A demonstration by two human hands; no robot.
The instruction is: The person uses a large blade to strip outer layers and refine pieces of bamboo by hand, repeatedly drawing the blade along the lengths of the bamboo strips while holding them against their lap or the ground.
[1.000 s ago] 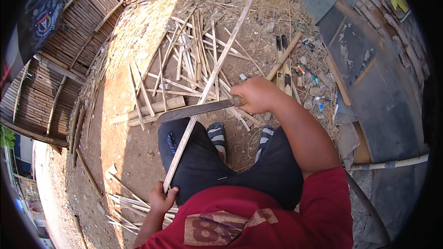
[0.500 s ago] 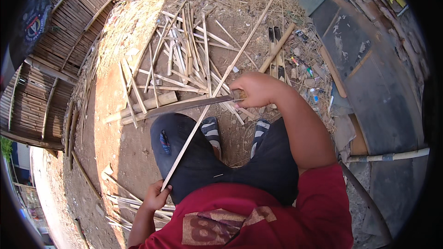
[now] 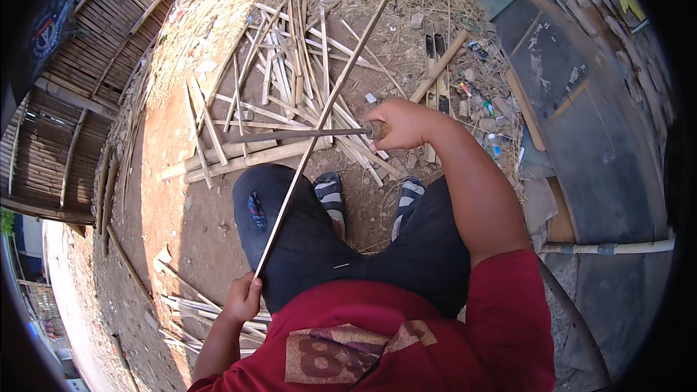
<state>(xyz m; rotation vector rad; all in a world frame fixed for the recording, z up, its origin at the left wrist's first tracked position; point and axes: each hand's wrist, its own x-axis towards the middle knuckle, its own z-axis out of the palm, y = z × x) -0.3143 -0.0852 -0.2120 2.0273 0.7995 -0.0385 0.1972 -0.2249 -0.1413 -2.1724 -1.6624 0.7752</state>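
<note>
My left hand (image 3: pixel 243 296), low at the left beside my thigh, is closed around the near end of a long, thin bamboo strip (image 3: pixel 347 73). The strip slants up and away across my left thigh, its far end over the ground beyond the pile. My right hand (image 3: pixel 399 125) is closed on the wooden handle of a machete, whose long dark blade (image 3: pixel 341 131) points left and looks narrow from here. Blade and strip cross just left of the handle; whether they touch I cannot tell.
A pile of split bamboo strips (image 3: pixel 296 65) lies ahead of my feet, with thicker bamboo poles (image 3: pixel 239 161) at its near left. More strips (image 3: pixel 196 312) lie by my left arm. Litter (image 3: pixel 488 109) and dark panels (image 3: pixel 581 152) are on the right; a slatted bamboo wall (image 3: pixel 109 29) is at left.
The machete's blade has turned from showing its broad face to a narrow edge, and its tip has swung farther away. The strip's far end has shifted left and its upper side looks darker.
</note>
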